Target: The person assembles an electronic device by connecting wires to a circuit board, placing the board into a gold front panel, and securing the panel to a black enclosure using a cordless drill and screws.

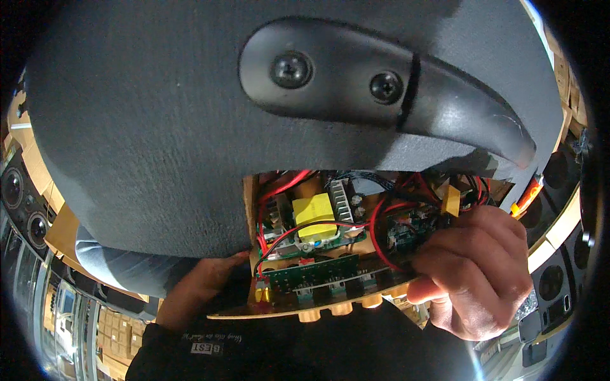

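The right hand [473,276] is at the right end of the panel [254,315], its fingers bent inward and drawn close together. The thumb lies just beside the panel's near edge, and the index finger bends in over the right end, close to the wires. The fingertips are partly hidden, so I cannot tell whether they have hold of the panel, a wire or both.

The left hand [219,270] is low on the left, by the opening's left side and below the cabinet [159,127]. Its fingers are mostly hidden; how far open they are, and what they hold, I cannot tell.

The panel lies along the near side of the cabinet's opening, between the two hands, its inner face with the parts showing upward. Knobs [341,309] stick out from its near side, left of the right thumb. A narrow green board [318,273] runs along the panel, and behind it sits a yellow block [314,216] with a finned metal strip [341,202] just to its right. Both are well left of the right fingers. A red wire [375,238] curves down between the yellow block and the right hand, and a small tan piece [450,200] stands just above the knuckles.

Above the opening, a black handle [324,70] with two screws is fixed to the dark grey cabinet. Speakers [25,203] stand at the far left, with cartons [117,336] lower down.
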Motion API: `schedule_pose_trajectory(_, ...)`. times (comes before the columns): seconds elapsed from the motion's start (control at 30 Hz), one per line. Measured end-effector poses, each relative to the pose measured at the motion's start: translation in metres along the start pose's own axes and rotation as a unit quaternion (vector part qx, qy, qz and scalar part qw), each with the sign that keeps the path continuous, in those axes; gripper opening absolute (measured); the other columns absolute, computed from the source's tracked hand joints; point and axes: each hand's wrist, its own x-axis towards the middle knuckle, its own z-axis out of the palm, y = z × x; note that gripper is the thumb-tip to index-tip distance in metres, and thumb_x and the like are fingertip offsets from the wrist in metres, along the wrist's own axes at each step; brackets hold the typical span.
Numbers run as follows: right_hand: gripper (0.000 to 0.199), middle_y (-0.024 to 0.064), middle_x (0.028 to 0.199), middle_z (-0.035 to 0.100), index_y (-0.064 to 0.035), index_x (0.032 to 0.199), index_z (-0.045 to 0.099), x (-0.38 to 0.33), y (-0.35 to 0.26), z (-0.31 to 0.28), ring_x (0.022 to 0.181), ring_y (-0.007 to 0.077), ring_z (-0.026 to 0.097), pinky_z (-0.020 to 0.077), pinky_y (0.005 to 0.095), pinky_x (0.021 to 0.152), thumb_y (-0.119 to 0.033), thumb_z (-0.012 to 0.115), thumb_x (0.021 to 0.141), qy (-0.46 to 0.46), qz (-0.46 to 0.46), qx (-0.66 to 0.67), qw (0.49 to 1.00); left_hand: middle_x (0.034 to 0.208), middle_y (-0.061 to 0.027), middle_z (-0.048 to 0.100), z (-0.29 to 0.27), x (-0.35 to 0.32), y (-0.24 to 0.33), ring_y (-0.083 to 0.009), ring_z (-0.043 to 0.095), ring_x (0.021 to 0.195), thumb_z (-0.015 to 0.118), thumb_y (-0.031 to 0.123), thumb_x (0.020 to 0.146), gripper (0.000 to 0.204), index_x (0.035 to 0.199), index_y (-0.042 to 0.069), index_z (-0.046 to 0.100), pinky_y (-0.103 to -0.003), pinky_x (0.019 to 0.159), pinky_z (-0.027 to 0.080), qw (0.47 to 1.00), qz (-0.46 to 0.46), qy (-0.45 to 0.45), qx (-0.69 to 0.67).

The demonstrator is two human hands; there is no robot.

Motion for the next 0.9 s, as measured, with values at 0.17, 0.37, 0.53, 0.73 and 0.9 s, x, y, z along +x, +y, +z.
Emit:
schedule_pose_trajectory(0.17,0.04,0.0058,0.065,0.062,-0.0037,0.076,0.065,-0.009,-0.011,-0.005,0.054,0.0214,0.057,0.0447,0.034,0.056,-0.04,0.073,0.09,0.008,0.02,0.005,1.0,0.121,-0.0127,0.066,-0.002,-0.006,0.008,-0.0303,0.066,0.11,0.078,0.017,0.086,0.043,0.126,0.006,0.063,-0.051,0.099,0.051,1.0,0.006,-0.009,0.015)
schedule_pose_trajectory(0.37,0.038,0.0062,0.066,0.062,-0.0033,0.078,0.064,-0.011,-0.015,-0.008,0.055,0.022,0.058,0.0442,0.0341,0.055,-0.037,0.072,0.094,-0.007,0.031,-0.004,0.999,0.12,-0.0119,0.066,-0.003,0.003,0.004,-0.0298,0.066,0.109,0.078,0.019,0.087,0.043,0.125,0.007,0.063,-0.05,0.099,0.051,1.0,0.015,-0.014,-0.002)
schedule_pose_trajectory(0.53,0.037,0.0071,0.067,0.063,-0.0033,0.08,0.065,-0.013,-0.026,-0.009,0.056,0.0229,0.059,0.0443,0.0348,0.055,-0.037,0.072,0.095,-0.015,0.052,-0.019,0.998,0.119,-0.0113,0.067,0.0,0.02,-0.007,-0.0295,0.066,0.109,0.078,0.021,0.087,0.043,0.124,0.007,0.063,-0.05,0.098,0.051,1.0,0.017,-0.018,-0.014)
schedule_pose_trajectory(0.73,0.037,0.0075,0.067,0.064,-0.0026,0.079,0.064,-0.014,-0.022,-0.007,0.057,0.0232,0.059,0.0454,0.0351,0.056,-0.036,0.072,0.095,-0.013,0.048,-0.021,0.999,0.118,-0.0106,0.067,0.002,0.021,-0.004,-0.029,0.066,0.108,0.078,0.023,0.087,0.043,0.124,0.008,0.063,-0.049,0.097,0.051,1.0,0.018,-0.012,0.014)
schedule_pose_trajectory(0.9,0.034,0.0068,0.067,0.064,-0.0027,0.075,0.065,-0.009,-0.027,0.012,0.056,0.0221,0.059,0.0464,0.035,0.056,-0.032,0.077,0.089,0.044,0.041,-0.026,0.998,0.117,-0.0099,0.067,0.003,0.026,0.001,-0.0286,0.066,0.107,0.079,0.025,0.087,0.043,0.123,0.009,0.063,-0.049,0.096,0.051,0.998,0.027,-0.015,0.061)
